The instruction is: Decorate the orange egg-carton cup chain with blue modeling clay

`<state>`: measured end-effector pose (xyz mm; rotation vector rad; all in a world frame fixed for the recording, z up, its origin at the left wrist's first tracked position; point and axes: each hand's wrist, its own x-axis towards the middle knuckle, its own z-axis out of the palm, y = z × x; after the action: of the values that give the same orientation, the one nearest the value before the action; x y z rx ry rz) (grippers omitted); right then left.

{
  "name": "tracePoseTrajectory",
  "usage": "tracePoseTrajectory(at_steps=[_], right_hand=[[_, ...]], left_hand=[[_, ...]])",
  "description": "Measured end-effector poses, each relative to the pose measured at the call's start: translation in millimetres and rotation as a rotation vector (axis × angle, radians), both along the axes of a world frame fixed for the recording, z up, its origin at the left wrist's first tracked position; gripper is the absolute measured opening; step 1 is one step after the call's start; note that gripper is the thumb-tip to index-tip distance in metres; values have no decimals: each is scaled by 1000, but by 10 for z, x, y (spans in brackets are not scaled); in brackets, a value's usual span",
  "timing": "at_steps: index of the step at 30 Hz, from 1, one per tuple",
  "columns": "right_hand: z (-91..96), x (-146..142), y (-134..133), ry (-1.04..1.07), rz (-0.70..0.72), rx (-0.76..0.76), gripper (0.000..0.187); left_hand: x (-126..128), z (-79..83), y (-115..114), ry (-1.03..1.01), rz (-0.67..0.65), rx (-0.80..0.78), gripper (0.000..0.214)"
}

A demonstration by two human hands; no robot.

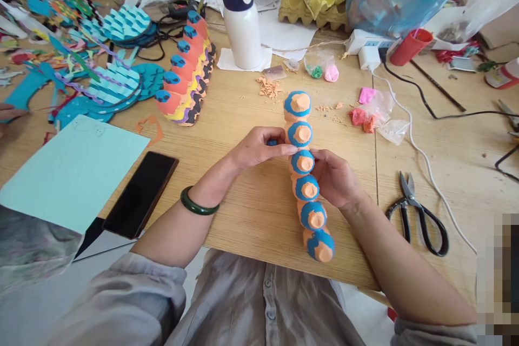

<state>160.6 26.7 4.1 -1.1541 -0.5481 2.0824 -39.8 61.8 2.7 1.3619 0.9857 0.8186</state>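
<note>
An orange egg-carton strip (308, 178) with several peaks ringed in blue clay lies lengthwise on the wooden table (251, 119). My left hand (259, 147) pinches at the strip's left side near the third peak, with a bit of blue clay showing at the fingertips. My right hand (334, 178) wraps its fingers around the strip's right side. A green bangle (197, 204) sits on my left wrist.
A black phone (140, 194) and a pale green sheet (73, 170) lie at left. Black scissors (421, 219) rest at right by a white cable (425, 159). Behind stand a white bottle (241, 13), a stack of painted strips (188, 73), blue paper cut-outs (109, 86) and clay lumps (363, 118).
</note>
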Motion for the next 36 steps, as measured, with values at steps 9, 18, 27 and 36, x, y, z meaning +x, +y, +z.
tracePoseTrajectory(at_steps=[9, 18, 27, 36], right_hand=[[-15, 4, 25, -6, -40, -22, 16], [-37, -8, 10, 3, -21, 49, 17], [-121, 39, 74, -17, -160, 137, 22], [-112, 38, 40, -33, -106, 269, 24]], left_hand=[[-30, -81, 22, 118, 90, 199, 44], [68, -95, -23, 169, 217, 370, 51], [109, -35, -42, -109, -35, -313, 61], [122, -71, -47, -119, 12, -313, 51]])
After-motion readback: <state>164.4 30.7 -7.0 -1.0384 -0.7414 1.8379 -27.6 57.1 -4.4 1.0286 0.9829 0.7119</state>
